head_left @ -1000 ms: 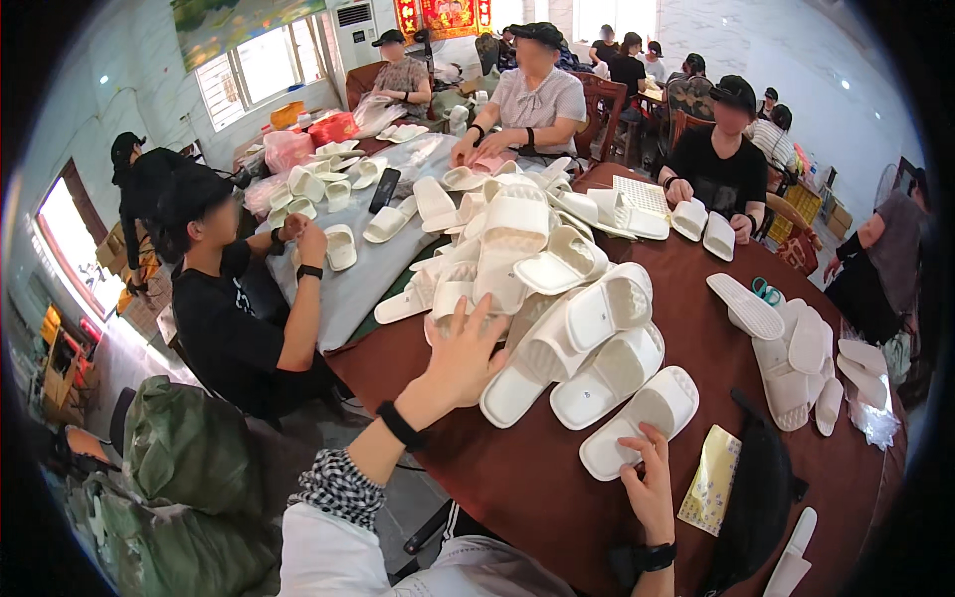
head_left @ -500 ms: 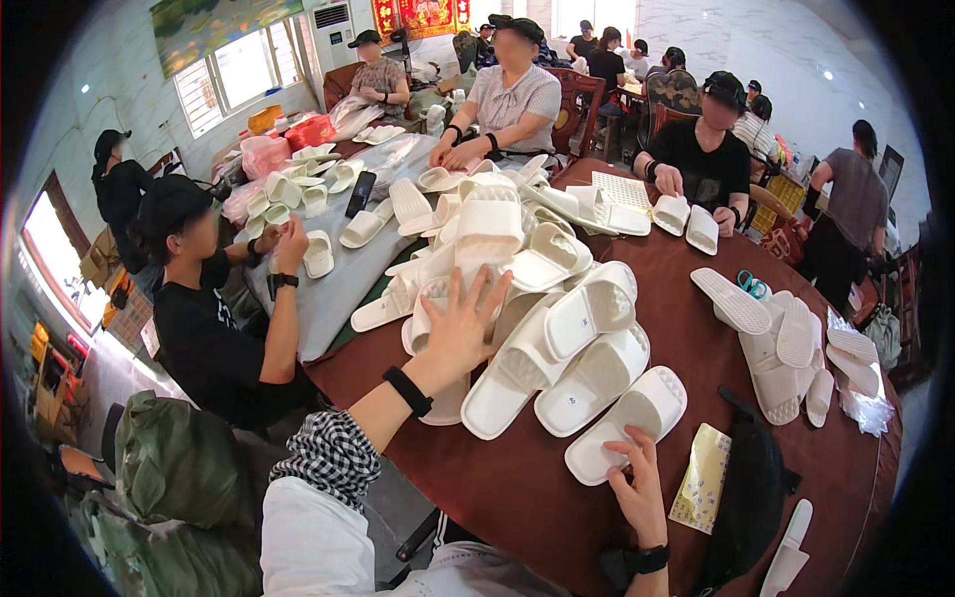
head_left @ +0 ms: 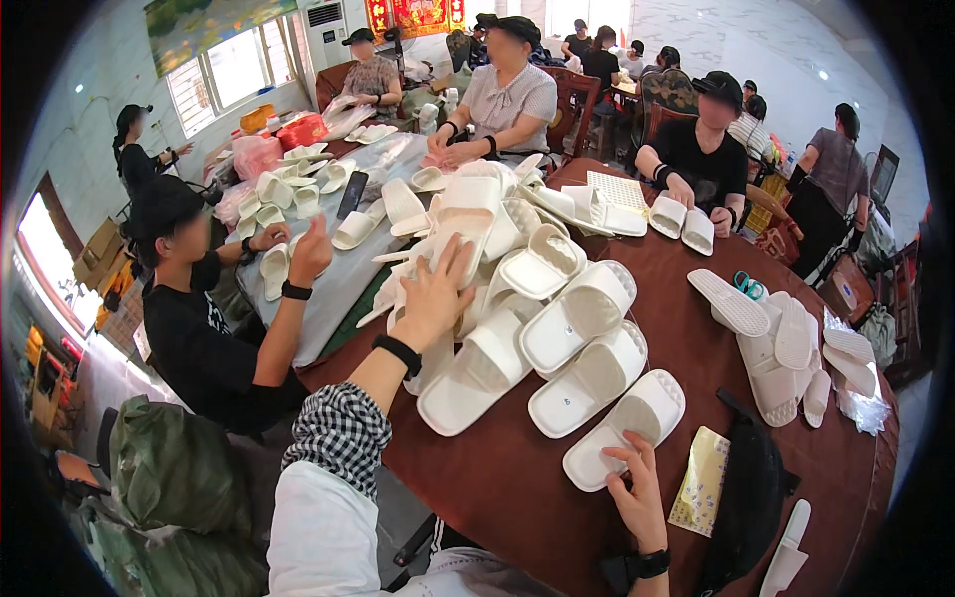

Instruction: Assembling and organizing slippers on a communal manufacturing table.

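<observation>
A heap of white slippers [head_left: 482,353] rises before me. My left hand [head_left: 438,298] reaches into its near left side with fingers spread over the slippers, closing on none; the slippers beneath its palm are partly hidden. At the heap's right end a single white slipper [head_left: 637,418] lies with its heel toward me. The fingertips of my right hand [head_left: 637,488] rest on that heel, the thumb at its edge, in a light grip. Beside it on the left lies another white slipper [head_left: 589,383] with a small round sticker inside.
A brown cloth covers the table [head_left: 487,497]. A yellow patterned sheet [head_left: 700,478] and a black pouch [head_left: 741,507] lie right of my right hand. Farther right are more slippers [head_left: 781,358] and teal scissors [head_left: 748,286]. Co-workers sit around, one close on the left [head_left: 204,318].
My left hand has shifted slightly left and up along the heap, and slippers near it sit differently. My right hand stays at the same slipper. The co-worker on the left has raised a hand.
</observation>
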Demonstrator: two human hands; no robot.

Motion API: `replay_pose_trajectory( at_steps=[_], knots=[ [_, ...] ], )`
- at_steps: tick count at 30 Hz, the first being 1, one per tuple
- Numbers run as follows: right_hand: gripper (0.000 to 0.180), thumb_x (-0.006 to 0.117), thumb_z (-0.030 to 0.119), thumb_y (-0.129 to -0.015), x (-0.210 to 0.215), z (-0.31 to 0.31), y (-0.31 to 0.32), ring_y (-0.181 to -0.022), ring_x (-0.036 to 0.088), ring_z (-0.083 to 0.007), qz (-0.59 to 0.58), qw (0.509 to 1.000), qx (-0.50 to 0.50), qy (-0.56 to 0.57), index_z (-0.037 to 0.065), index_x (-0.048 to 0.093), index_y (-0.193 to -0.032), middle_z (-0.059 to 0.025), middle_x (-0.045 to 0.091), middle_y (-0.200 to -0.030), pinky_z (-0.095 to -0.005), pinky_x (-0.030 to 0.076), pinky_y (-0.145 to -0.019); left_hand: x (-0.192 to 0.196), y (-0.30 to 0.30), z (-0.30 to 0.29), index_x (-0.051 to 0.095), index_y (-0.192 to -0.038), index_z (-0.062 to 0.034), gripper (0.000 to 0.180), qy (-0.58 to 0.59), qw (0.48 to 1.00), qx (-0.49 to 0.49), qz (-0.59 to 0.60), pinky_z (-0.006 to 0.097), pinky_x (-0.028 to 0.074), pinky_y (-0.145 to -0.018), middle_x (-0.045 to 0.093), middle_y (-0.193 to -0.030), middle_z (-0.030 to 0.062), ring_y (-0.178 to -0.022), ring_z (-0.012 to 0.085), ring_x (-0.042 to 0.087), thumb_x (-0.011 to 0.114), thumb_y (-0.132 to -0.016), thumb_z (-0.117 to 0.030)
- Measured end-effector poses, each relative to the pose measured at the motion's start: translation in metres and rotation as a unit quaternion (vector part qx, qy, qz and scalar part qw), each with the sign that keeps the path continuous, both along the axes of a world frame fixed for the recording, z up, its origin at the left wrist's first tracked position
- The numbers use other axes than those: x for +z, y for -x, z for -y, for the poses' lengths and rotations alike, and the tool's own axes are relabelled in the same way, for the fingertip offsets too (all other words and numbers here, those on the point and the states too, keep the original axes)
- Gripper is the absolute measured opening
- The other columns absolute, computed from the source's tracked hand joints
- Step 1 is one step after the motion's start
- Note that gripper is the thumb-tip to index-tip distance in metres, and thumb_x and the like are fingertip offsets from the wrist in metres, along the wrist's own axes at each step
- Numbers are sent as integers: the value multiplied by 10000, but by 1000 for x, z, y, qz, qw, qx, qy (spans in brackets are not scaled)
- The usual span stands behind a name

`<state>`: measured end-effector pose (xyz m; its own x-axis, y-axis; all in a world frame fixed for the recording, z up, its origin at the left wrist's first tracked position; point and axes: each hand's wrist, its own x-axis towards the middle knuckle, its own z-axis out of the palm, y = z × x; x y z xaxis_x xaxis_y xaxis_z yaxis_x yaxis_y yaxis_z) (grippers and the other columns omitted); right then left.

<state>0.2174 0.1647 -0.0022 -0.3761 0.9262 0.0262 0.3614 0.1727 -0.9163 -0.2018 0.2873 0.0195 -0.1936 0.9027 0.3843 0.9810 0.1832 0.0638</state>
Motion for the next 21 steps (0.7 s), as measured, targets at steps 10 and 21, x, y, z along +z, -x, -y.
replay_pose_trajectory(
  at_steps=[10, 21],
  knots=[
    [361, 632, 17, -860, 1, -1, -2, -1402, 423, -346, -2, 1000, 0, -11, 87, 668, -1212, -176, 430, -1489, -390, 383, -1103, -9, 36, -45, 341, -1567, -305, 600, -41, 999, 25, 20, 796, 429, -931, 361, -1632, 6, -1326, 464, 476, 542, -1003, -330],
    [374, 631, -6, -843, -3, 1, -4, -1404, 425, -333, -2, 1000, -9, -8, 75, 676, -1205, -166, 440, -1490, -376, 386, -1093, -19, 52, -59, 411, -1520, -285, 596, -91, 993, 77, -10, 746, 449, -923, 495, -1531, 67, -1217, 427, 564, 565, -945, -261]
  ],
)
